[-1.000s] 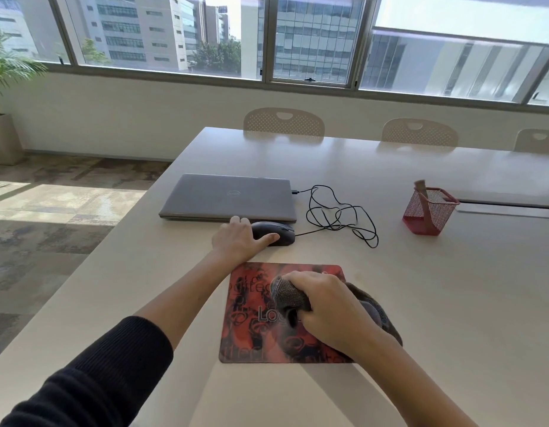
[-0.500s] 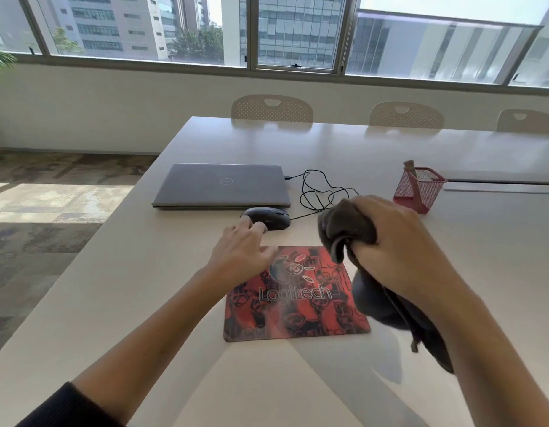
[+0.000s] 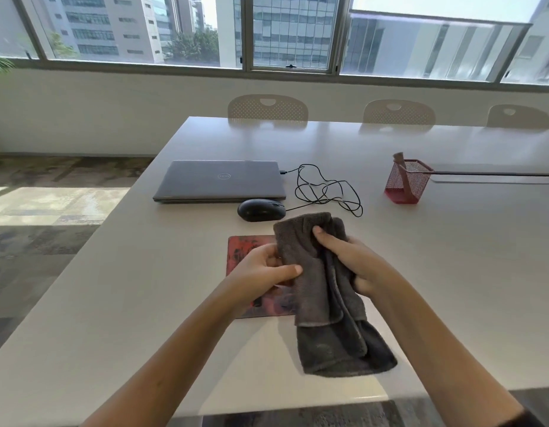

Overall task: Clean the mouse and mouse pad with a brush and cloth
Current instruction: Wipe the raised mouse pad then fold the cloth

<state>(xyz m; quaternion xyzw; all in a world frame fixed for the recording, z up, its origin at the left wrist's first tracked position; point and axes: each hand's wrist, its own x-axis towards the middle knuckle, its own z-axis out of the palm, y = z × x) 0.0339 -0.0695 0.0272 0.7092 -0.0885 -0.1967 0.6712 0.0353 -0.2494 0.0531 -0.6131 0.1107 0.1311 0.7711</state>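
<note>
You lifted the cloth (image 3: 316, 272) off the mouse pad (image 3: 247, 251); your left hand (image 3: 264, 272) left the mouse (image 3: 261, 209) and joined your right hand (image 3: 350, 260), both gripping it. Pad lay near the table's (image 3: 143, 288) front edge, mouse behind it unwiped, probably next.

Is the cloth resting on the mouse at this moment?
No, both hands, left hand and right hand, hold the grey cloth up, nearer than the mouse.

This is looking like an office meeting room. A long pale table (image 3: 421, 257) is running across the space, with three matching perforated chairs (image 3: 267, 110) standing tucked in along its far side. A closed laptop (image 3: 220, 181) is lying on the table near a red mesh pen holder (image 3: 407, 183). Wide windows (image 3: 291, 32) are looking out on tall office buildings (image 3: 97, 26).
</note>
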